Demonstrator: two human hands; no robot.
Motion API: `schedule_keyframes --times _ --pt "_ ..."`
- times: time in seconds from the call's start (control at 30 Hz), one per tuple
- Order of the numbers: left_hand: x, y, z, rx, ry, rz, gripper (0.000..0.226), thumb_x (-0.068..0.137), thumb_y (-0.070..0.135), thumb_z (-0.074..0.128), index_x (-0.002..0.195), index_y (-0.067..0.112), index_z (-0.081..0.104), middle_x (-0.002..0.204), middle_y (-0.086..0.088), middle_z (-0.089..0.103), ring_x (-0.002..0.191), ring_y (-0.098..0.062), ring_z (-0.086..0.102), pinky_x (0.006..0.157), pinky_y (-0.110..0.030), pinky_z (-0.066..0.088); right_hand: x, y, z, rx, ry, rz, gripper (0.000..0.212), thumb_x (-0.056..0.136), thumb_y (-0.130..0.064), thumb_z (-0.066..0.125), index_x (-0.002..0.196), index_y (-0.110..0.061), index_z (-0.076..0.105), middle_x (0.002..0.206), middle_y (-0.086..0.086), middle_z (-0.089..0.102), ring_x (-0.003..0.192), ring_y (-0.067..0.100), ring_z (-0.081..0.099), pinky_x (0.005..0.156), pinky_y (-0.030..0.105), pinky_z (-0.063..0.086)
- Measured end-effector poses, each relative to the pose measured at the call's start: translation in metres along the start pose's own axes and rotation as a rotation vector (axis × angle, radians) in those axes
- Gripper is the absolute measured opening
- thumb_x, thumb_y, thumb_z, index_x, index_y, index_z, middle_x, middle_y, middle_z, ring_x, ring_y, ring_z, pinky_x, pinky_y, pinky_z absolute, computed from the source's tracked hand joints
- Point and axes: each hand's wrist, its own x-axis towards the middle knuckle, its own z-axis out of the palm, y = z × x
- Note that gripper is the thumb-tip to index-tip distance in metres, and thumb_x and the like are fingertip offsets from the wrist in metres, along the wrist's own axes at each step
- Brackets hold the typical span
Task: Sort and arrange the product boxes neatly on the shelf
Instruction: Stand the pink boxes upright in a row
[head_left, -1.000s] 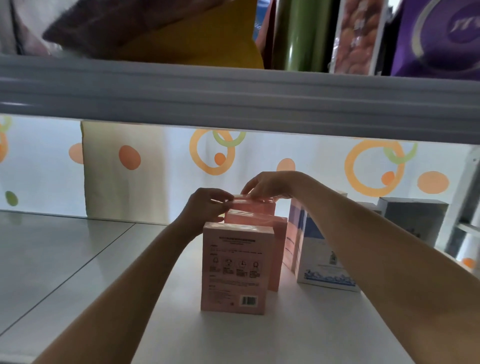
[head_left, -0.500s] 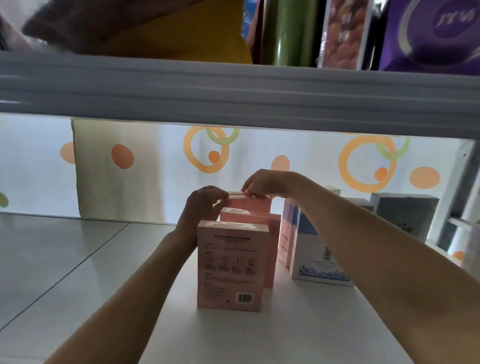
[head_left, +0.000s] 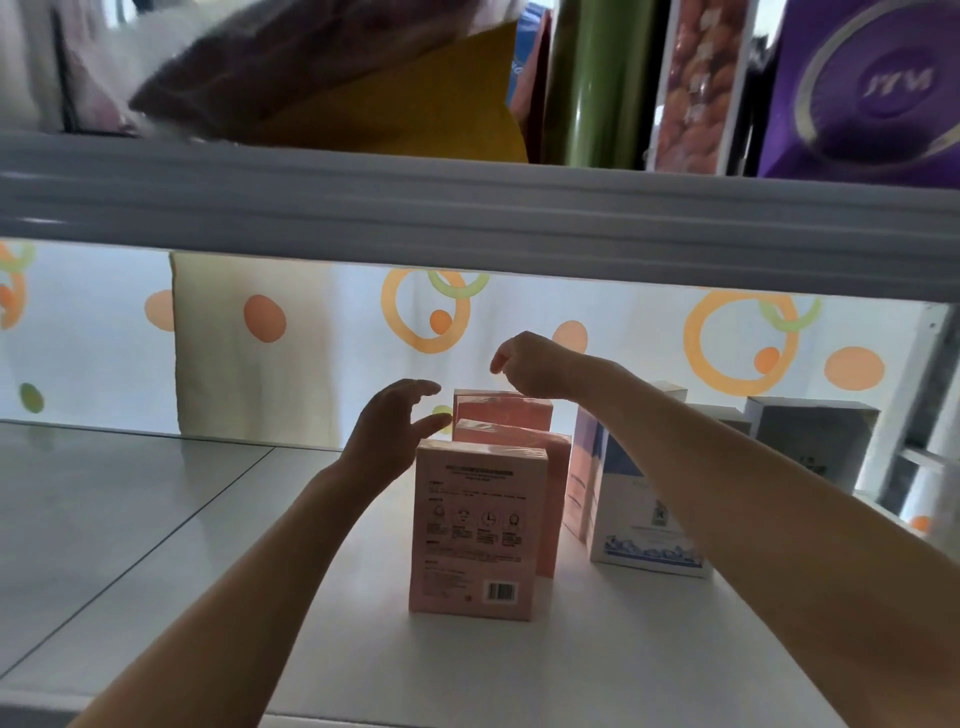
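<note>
- Three pink boxes are seen standing upright in a file on the white shelf (head_left: 156, 519), one behind the other: the front pink box (head_left: 478, 530) with its barcode toward the camera, the middle pink box (head_left: 550, 447) close behind it, and the rear pink box (head_left: 501, 410) at the back.
- The left hand (head_left: 395, 431) is held just left of the row, fingers spread and loosely curved, with nothing gripped; whether the front box's edge is brushed cannot be told.
- The right hand (head_left: 530, 364) is poised above the rear box, fingers drooping loosely, nothing held and no contact made out.
- Just to the right a white and blue box (head_left: 644, 535) is standing, with a pink-sided box pressed against its left face; grey boxes (head_left: 810, 436) are ranged further right.
- The step in hand is judged to be the squaring of the pink file.
- It would be done best with flat palms laid on both sides of the row, so that the three are pressed into one line together.
- The middle box appears offset slightly right and should be nudged left.
- Light pressure low on the sides is advised, since tall thin boxes can be toppled by a push near the top.
</note>
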Motion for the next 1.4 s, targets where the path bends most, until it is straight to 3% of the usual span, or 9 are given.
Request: schedule_keyframes --times 0.13,0.23,0.33,0.47,0.53,0.63,0.9,1.03,1.4 --pt "0.000 0.000 -0.011 -0.075 0.057 -0.089 0.032 0.094 0.023 0.061 0.122 0.007 0.063 0.127 -0.007 0.064 0.108 -0.021 0.063 0.088 -0.024 0.047 -0.014 0.001 -0.005 0.021 0.041 -0.099 0.033 0.093 0.004 0.047 0.112 -0.006 0.071 0.118 0.008 0.069 0.109 0.022 0.062 0.098 0.033 0.050" --pt "-0.007 0.017 -0.027 -0.144 0.051 -0.130 0.031 0.099 0.024 0.053 0.122 0.005 0.062 0.122 -0.011 0.066 0.108 -0.027 0.064 0.094 -0.038 0.053 -0.031 -0.002 -0.014 0.028 -0.028 -0.146 0.024 0.094 -0.001 0.058 0.112 -0.008 0.073 0.110 0.004 0.072 0.092 0.013 0.064 0.087 0.026 0.050" --pt "-0.018 0.034 -0.042 -0.230 0.007 -0.178 0.030 0.100 0.026 0.050 0.123 0.010 0.063 0.122 -0.006 0.065 0.112 -0.025 0.061 0.097 -0.038 0.050 -0.047 -0.006 -0.019 0.042 -0.077 -0.158 0.020 0.094 -0.014 0.064 0.110 -0.007 0.074 0.103 0.004 0.074 0.087 0.016 0.066 0.081 0.027 0.053" --pt "-0.035 0.061 -0.055 -0.267 -0.085 -0.048 0.032 0.093 0.037 0.060 0.115 0.014 0.066 0.110 0.011 0.063 0.101 -0.013 0.062 0.075 -0.018 0.049 -0.063 -0.013 -0.027 0.043 -0.191 -0.099 0.028 0.094 -0.031 0.064 0.110 -0.010 0.073 0.101 0.005 0.073 0.093 0.020 0.068 0.084 0.032 0.057" --pt "-0.044 0.070 -0.056 -0.256 -0.198 -0.039 0.033 0.084 0.041 0.069 0.112 0.023 0.066 0.106 0.017 0.060 0.097 -0.005 0.059 0.072 -0.018 0.048 -0.069 -0.014 -0.028 0.007 -0.245 -0.081 0.029 0.093 -0.029 0.065 0.113 -0.010 0.072 0.105 0.004 0.072 0.095 0.019 0.066 0.081 0.029 0.057" --pt "-0.057 0.069 -0.051 -0.199 -0.285 -0.017 0.025 0.083 0.025 0.076 0.106 0.024 0.067 0.108 0.010 0.061 0.099 -0.010 0.060 0.075 -0.022 0.053 -0.074 -0.013 -0.024 -0.039 -0.279 -0.086 0.026 0.088 -0.020 0.071 0.112 -0.009 0.073 0.105 0.002 0.072 0.092 0.018 0.066 0.071 0.022 0.052" --pt "-0.073 0.062 -0.048 -0.199 -0.116 0.045 0.035 0.084 0.003 0.066 0.119 0.013 0.063 0.109 0.003 0.054 0.101 -0.015 0.058 0.084 -0.028 0.052 -0.065 -0.010 -0.005 -0.128 -0.200 -0.087 0.016 0.078 -0.007 0.072 0.093 -0.009 0.077 0.083 0.004 0.072 0.079 0.020 0.067 0.064 0.024 0.054" --pt "-0.074 0.056 -0.048 -0.189 -0.082 -0.022 0.032 0.086 0.008 0.067 0.117 0.016 0.061 0.101 0.007 0.057 0.087 -0.008 0.061 0.066 -0.008 0.047 -0.051 -0.005 0.002 -0.174 -0.144 -0.099 0.013 0.076 -0.004 0.069 0.087 -0.008 0.075 0.080 0.007 0.071 0.075 0.018 0.065 0.063 0.026 0.053" --pt "-0.070 0.043 -0.045 -0.212 -0.109 -0.095 0.032 0.086 0.010 0.070 0.117 0.014 0.063 0.099 0.007 0.065 0.083 -0.004 0.065 0.059 -0.005 0.044 -0.032 0.007 0.015 -0.288 -0.022 -0.136 0.019 0.081 -0.007 0.066 0.098 -0.011 0.074 0.087 0.001 0.070 0.081 0.019 0.064 0.074 0.030 0.058"
